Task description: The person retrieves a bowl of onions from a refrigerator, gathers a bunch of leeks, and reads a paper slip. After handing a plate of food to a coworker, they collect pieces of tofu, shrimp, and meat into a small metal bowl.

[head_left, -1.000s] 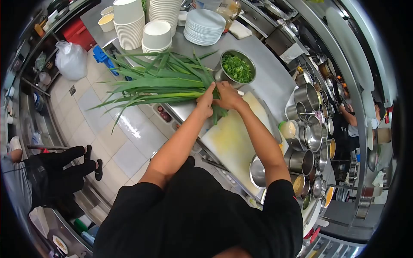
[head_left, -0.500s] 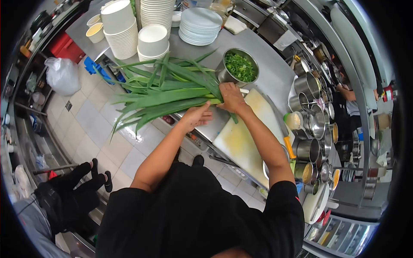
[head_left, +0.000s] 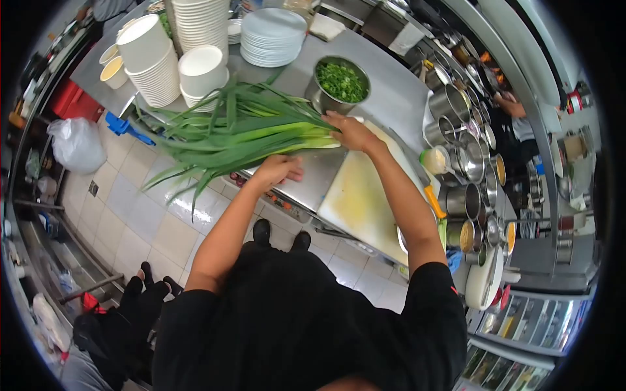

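Note:
A large bundle of long green onions (head_left: 254,133) lies across the metal counter, leaves spreading left past its edge and pale stems pointing right. My right hand (head_left: 355,133) is closed over the stem ends, thumb side hidden. Along the bundle's lower edge is my left hand (head_left: 276,172), its fingers curled in with nothing visible in them. Just beyond my right hand stands a metal pot (head_left: 324,102) of chopped greens (head_left: 342,81). A white cutting board (head_left: 358,189) with yellow stains sits below that hand. Beside the board rests a knife with an orange handle (head_left: 433,202).
Stacked white tubs (head_left: 156,75) and plates (head_left: 274,36) stand at the counter's back. Metal pots (head_left: 463,202) crowd the right side. A person's dark-trousered legs (head_left: 127,326) show at lower left; another person's arm (head_left: 512,107) is at far right. A plastic bag (head_left: 77,144) lies left.
My view has shifted, moving the counter items left in the picture. The bundle's leaves lie gathered differently and its pale stems show more. My left hand's fingers have curled in further.

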### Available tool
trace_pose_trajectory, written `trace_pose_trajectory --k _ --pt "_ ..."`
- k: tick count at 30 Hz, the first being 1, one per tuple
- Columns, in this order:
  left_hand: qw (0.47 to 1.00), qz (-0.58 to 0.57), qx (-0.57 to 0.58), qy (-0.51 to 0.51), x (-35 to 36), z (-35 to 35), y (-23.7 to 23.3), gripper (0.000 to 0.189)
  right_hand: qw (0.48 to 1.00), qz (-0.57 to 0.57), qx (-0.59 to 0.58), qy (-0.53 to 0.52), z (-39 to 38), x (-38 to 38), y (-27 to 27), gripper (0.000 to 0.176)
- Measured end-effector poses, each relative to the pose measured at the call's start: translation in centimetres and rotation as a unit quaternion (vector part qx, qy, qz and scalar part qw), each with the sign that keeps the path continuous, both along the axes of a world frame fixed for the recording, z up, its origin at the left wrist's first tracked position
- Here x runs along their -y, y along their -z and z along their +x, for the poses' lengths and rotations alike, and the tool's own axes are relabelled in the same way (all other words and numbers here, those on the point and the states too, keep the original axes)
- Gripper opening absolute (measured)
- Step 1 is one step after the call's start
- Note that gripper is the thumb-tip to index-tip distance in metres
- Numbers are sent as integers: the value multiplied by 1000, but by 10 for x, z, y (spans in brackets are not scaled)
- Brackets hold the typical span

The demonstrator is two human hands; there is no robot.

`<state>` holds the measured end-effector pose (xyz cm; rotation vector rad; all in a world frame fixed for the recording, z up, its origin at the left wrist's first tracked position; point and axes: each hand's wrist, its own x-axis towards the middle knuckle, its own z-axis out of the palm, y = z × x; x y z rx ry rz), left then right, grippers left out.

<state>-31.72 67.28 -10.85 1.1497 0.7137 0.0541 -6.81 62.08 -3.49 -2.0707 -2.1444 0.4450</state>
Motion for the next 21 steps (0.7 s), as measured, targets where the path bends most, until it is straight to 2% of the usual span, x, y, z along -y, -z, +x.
trace_pose_trajectory --k 3,4,5,6,7,8,9,11,13,16,19,21 --pt "997 35 -22 64 3 -22 4 36 998 27 -52 -2 10 18 -10 39" --pt "996 35 -20 80 6 -27 0 36 992 111 -26 -58 15 21 -13 28" --pt "996 46 -5 74 7 -31 -5 33 992 113 -22 -42 20 29 -18 28" --pt "996 58 11 66 8 -34 -7 31 988 -15 -142 55 17 35 -37 26" --pt "995 60 15 80 8 -37 0 31 944 -139 -260 148 15 41 -51 24" --pt "991 80 43 94 7 -39 9 28 910 -133 -357 163 14 50 -59 20" --pt "986 103 73 108 6 -38 14 25 910 -124 -355 174 16 58 -64 20" --pt "981 87 97 143 11 -37 -1 24 806 -211 -509 217 18 77 -72 20" --pt "976 116 75 170 17 -37 -26 27 790 -203 -522 250 12 96 -77 21" --pt "975 130 80 162 21 -33 -18 35 707 -180 -616 297 3 124 -72 21" --pt "980 102 92 141 24 -28 2 37 691 -163 -598 372 -15 141 -63 20" --pt "973 173 130 76 30 -25 15 31 700 -159 -591 369 -29 147 -55 18"
